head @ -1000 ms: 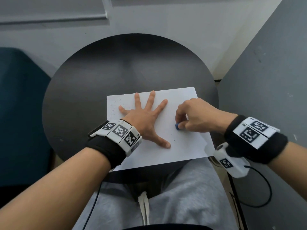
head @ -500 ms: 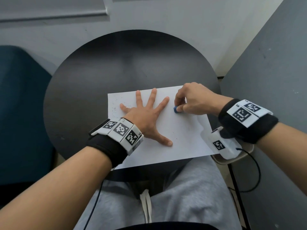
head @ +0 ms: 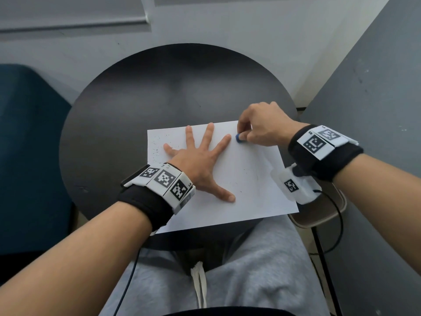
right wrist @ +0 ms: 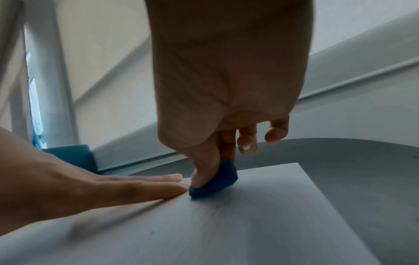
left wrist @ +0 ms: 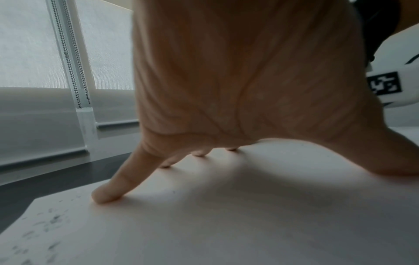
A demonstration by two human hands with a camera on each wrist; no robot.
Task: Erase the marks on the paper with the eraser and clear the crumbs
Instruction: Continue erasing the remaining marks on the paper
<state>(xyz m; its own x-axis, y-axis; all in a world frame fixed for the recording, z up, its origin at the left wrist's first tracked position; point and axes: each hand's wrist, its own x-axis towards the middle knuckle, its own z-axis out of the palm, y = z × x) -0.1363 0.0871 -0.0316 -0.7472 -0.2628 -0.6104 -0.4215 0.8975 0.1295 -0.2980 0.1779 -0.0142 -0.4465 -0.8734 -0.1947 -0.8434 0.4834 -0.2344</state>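
Note:
A white sheet of paper [head: 255,192] lies on the round black table [head: 127,106]. My left hand [head: 200,160] lies flat on it with fingers spread, pressing it down; the left wrist view shows the fingertips [left wrist: 104,195] on the sheet. My right hand [head: 259,128] pinches a small blue eraser [head: 239,137] between thumb and fingers near the paper's far right corner, the eraser [right wrist: 213,182] touching the sheet just beside my left index fingertip. Dark crumbs [head: 157,147] speckle the paper's left part [left wrist: 52,222], and a few specks [head: 248,179] lie on its right half.
A blue upholstered seat [head: 29,156] stands left of the table. A grey wall panel [head: 373,92] rises close on the right. A beige stool [head: 323,213] with a black cable sits under my right wrist. My grey-trousered lap [head: 227,270] is below the table's near edge.
My right hand has slid the eraser away from me, from the middle of the paper's right half to its far edge. The left hand has stayed spread on the sheet.

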